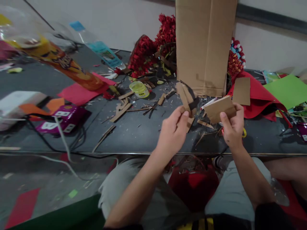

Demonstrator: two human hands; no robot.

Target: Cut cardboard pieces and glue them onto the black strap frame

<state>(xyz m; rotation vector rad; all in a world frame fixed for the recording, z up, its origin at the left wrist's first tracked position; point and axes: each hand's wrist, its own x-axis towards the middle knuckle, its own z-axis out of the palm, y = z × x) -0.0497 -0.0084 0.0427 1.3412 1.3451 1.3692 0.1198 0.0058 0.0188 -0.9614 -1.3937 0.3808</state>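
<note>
My left hand (173, 130) pinches a narrow cardboard strip (183, 95) between thumb and fingers, its free end pointing up and away. In my right hand (232, 127) is a small, roughly rectangular piece of brown cardboard (219, 109), thumb on its near face and fingers behind it. The two held pieces are apart. Beyond them a tall folded cardboard panel (203, 44) stands upright on the dark table (136, 140). Cardboard scraps (122, 110) and twigs lie around my hands. Something yellow and round shows partly behind my right hand.
On the left are an orange chip canister (69, 65), a tilted bottle (100, 48), a purple packet (64, 118) and cables (63, 137). A small yellow-green tub (139, 89) lies mid-table. Red decorations (144, 54) stand behind; red sheets (257, 95) and green paper (289, 91) lie right.
</note>
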